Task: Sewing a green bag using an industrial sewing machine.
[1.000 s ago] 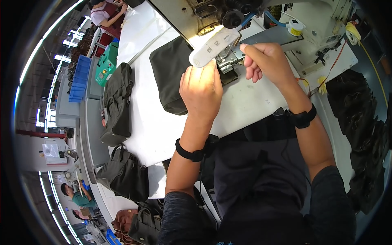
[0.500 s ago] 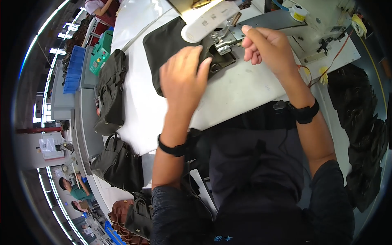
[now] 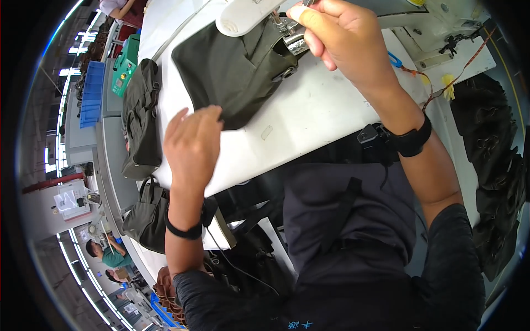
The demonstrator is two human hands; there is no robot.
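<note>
A dark olive fabric bag (image 3: 221, 71) lies on the white table, its right end under the head of a sewing machine (image 3: 243, 19). My left hand (image 3: 194, 146) is over the table at the bag's lower left corner, fingers apart and slightly blurred, with nothing seen in it. Beside the metal machine parts (image 3: 295, 41), my right hand (image 3: 345, 44) is closed in a pinch. A small piece of metal shows at its fingertips, cut off by the picture's top edge, so its kind is unclear. Near that hand, a metal ring (image 3: 288, 72) sits on the bag's edge.
Finished-looking olive bags (image 3: 142, 118) stand along the table's left side. Beyond them are a green box (image 3: 126, 65) and blue bins (image 3: 92, 91). Dark fabric pieces (image 3: 488, 149) hang at the right. An orange cord (image 3: 461, 77) runs by the machine. Other people work farther off.
My left hand has moved left and toward me, off the bag's middle. My right hand has moved left to the machine head and now pinches there. More of the bag shows.
</note>
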